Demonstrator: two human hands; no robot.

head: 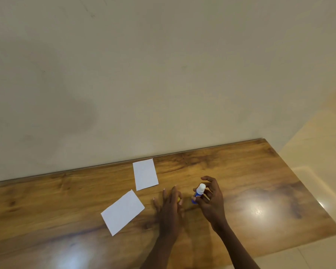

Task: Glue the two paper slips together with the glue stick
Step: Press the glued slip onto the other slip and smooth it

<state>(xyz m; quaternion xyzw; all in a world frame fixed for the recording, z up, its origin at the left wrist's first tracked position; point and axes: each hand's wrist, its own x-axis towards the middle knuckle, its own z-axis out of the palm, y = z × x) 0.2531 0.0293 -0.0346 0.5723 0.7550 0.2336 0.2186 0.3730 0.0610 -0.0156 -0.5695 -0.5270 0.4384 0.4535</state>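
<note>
Two white paper slips lie apart on the wooden table [241, 181]: one slip [145, 174] near the wall, the other slip [122, 212] closer to me and to the left. My right hand [211, 200] grips the blue glue stick [198, 193] upright, its white tip bare. My left hand [170, 206] rests flat on the table just left of the stick, fingers spread. A small yellow piece [178, 199], probably the cap, peeks out beside its fingers; whether the hand touches it is unclear.
A plain cream wall [163, 84] runs along the table's far edge. The table's right edge drops to a light tiled floor [322, 148]. Glossy lamp reflections show on the wood.
</note>
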